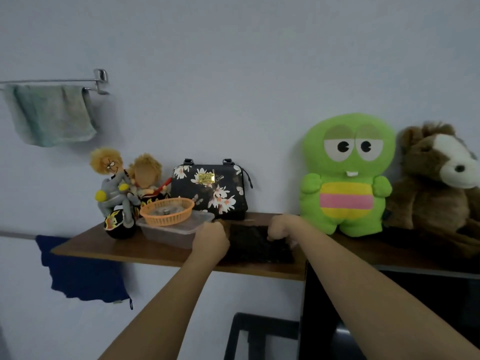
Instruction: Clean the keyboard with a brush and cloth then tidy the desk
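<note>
On the shelf, between plastic tub and green plush, left hand and right hand are each gripping an end of a dark flat object.

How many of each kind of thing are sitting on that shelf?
Plush animals: 2, green and brown
Dolls: 2
Toy bike: 1
Bag: 1
Basket: 1
Clear box: 1
Dark flat thing: 1, too blurred to name
Total: 9
</note>
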